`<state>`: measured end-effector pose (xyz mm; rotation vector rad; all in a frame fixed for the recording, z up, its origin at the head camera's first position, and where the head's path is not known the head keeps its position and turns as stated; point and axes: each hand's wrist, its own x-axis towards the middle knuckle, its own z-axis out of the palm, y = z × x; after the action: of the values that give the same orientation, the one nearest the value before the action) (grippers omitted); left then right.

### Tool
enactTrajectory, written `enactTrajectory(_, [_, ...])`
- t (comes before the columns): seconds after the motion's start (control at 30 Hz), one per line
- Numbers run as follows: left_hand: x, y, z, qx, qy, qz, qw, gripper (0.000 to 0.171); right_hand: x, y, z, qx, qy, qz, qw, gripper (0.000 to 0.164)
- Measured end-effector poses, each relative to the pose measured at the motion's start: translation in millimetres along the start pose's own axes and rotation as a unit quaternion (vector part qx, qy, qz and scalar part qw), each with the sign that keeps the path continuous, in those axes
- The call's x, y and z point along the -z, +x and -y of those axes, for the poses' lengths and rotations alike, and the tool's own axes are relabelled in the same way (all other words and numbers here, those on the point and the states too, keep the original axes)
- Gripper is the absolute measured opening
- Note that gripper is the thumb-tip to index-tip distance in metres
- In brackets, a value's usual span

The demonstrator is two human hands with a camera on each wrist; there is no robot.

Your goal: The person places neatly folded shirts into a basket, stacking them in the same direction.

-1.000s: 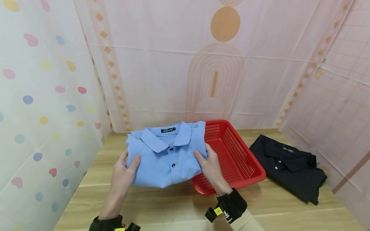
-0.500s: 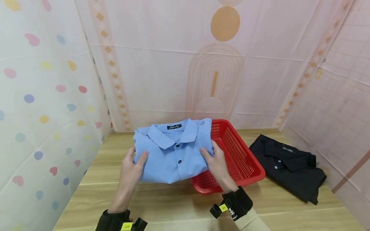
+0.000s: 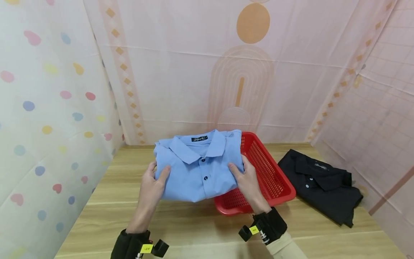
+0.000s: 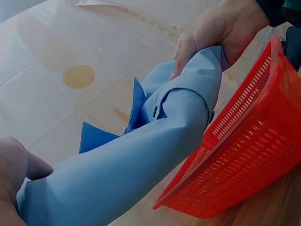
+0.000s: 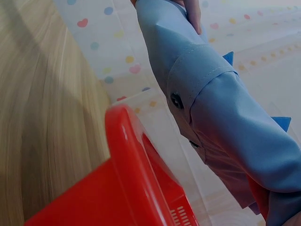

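Observation:
A folded light blue collared shirt is held up above the table, its collar and dark buttons facing up. My left hand grips its left edge, thumb on top and fingers underneath. At the opposite edge my right hand pinches the shirt the same way. The right part of the shirt hangs over the left side of a red plastic basket. In the left wrist view the folded shirt sags between both hands, apart from the basket wall.
A folded black collared shirt lies on the wooden table, right of the basket. Patterned curtains close off the back and both sides.
Both hands have carried the blue shirt to the right and slightly away from me, nearer the basket. The basket and black shirt stay in place. The head view has shifted slightly.

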<state>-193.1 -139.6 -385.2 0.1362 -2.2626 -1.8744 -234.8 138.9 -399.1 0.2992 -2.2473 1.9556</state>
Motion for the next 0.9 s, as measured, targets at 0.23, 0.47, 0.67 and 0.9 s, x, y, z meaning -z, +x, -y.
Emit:
enactTrajectory(0.23, [-5.2, 1.8, -2.8, -0.001, -0.004, 0.006, 1.0000, 0.051, 6, 1, 2, 0.001, 0.004, -0.008, 1.000, 0.049])
enactTrajectory(0.47, [-12.2, 3.0, -2.5, -0.005, -0.013, 0.009, 0.9999, 0.048, 12, 0, 1, -0.002, 0.001, -0.010, 1.000, 0.049])
enactTrajectory(0.67, [-19.1, 4.5, -2.4, -0.010, -0.017, 0.012, 0.9997, 0.048, 19, 0, 0, -0.010, -0.009, -0.015, 1.000, 0.049])
enactTrajectory(0.9, [-25.7, 5.7, -1.9, -0.007, -0.030, 0.022, 0.9993, 0.048, 27, -2, 0, -0.021, -0.005, -0.017, 1.000, 0.049])
